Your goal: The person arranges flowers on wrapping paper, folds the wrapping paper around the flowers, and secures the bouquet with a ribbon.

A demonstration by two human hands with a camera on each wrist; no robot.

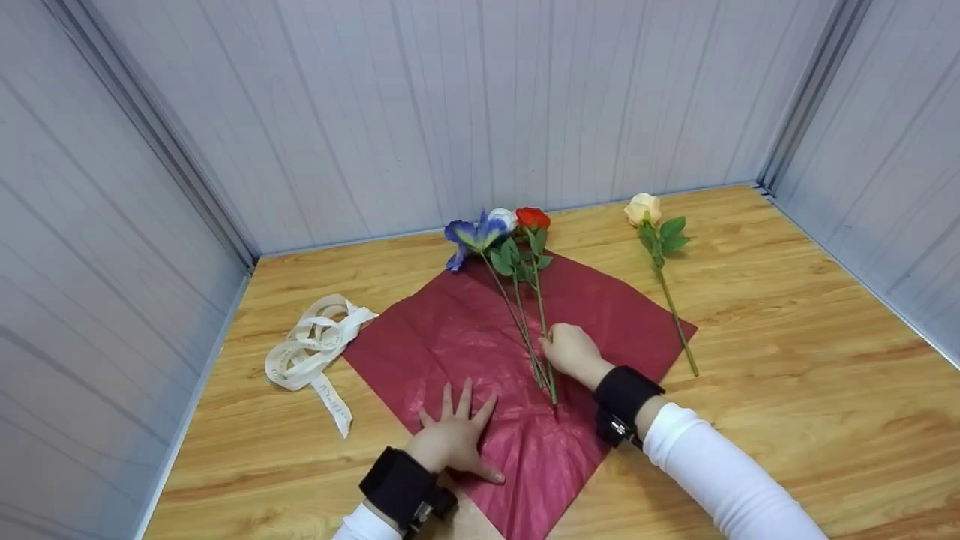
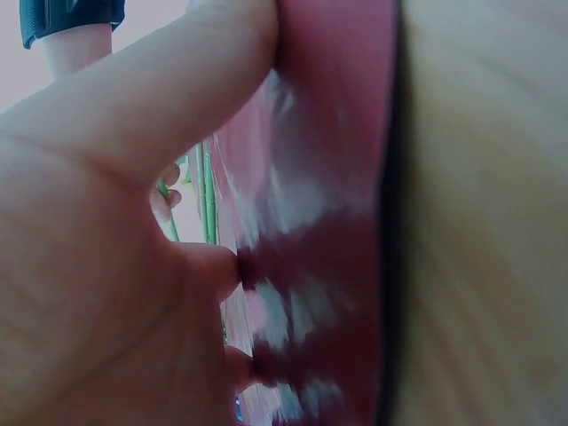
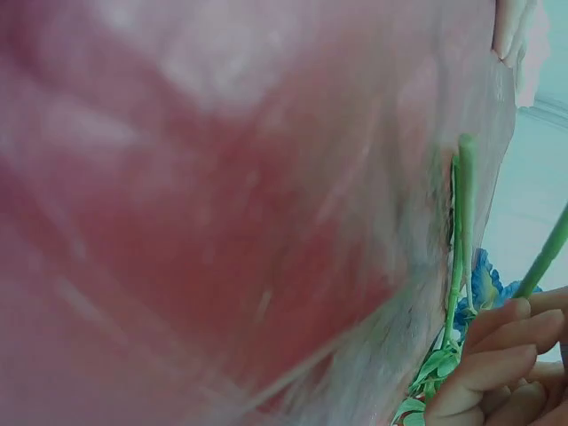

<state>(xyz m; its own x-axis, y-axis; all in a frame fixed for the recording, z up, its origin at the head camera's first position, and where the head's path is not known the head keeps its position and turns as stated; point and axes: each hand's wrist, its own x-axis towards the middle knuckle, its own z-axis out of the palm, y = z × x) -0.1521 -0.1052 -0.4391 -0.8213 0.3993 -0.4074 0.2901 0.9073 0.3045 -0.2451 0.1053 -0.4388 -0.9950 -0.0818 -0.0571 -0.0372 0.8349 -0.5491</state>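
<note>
A sheet of dark red wrapping paper (image 1: 427,330) lies cornerwise on the wooden table. My left hand (image 1: 454,439) rests on its lower left part, fingers spread wide. In my right hand (image 1: 574,351), fingers curl round the stem of a red rose (image 1: 533,219), over the sheet's middle. That green stem (image 3: 546,253) sticks out past the fingers in the right wrist view. Beside it on the paper lie a blue-purple iris (image 1: 477,236) and a white rose (image 1: 503,218), blooms toward the back wall. Their stems cross near the red rose's stem end.
At the right, a cream rose (image 1: 643,209) lies on the table, its stem close by the paper's right corner. A loosely looped white ribbon (image 1: 319,337) lies to the left of the paper. Pale panel walls (image 1: 450,112) enclose the table at the back and sides.
</note>
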